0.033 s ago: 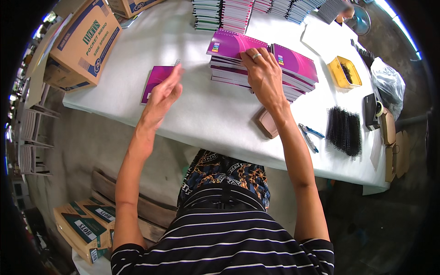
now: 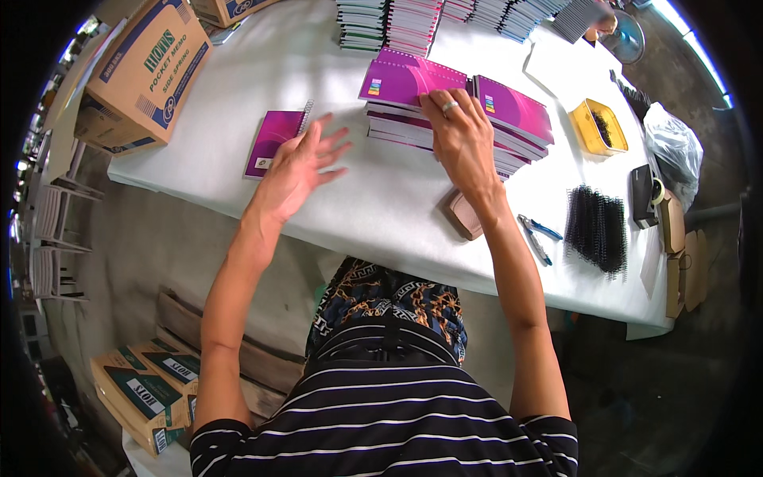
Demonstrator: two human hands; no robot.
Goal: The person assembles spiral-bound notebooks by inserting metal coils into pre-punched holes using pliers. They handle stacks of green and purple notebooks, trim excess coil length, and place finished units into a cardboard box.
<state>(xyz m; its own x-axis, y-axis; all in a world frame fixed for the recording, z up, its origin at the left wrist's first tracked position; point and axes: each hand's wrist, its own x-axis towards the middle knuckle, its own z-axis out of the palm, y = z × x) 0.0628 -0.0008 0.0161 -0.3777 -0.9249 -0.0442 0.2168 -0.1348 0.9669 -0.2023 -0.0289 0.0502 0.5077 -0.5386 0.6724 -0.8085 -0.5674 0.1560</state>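
My left hand point(image 2: 296, 171) is open, its fingers spread in the air just right of a single purple notebook point(image 2: 274, 135) lying on the table. A spiral coil point(image 2: 307, 113) runs along that notebook's right side and juts past its top. My right hand point(image 2: 461, 131), with a ring on one finger, is at two side-by-side stacks of purple notebooks. Its bent fingers close on the inner edge of the top notebook point(image 2: 413, 79) of the left stack. Their tips are partly hidden. The right stack point(image 2: 513, 111) lies against that hand's far side.
A brown block-like object point(image 2: 463, 215) lies below my right wrist. Further right are blue-handled pliers point(image 2: 543, 230), a pile of black coils point(image 2: 598, 230) and a yellow tray point(image 2: 592, 131). Stacked notebooks point(image 2: 413, 24) line the back; a carton point(image 2: 147, 79) stands at left.
My left hand has moved right, off the single notebook, and its fingers have spread. More of that notebook and its coil now shows. The right hand has hardly moved.
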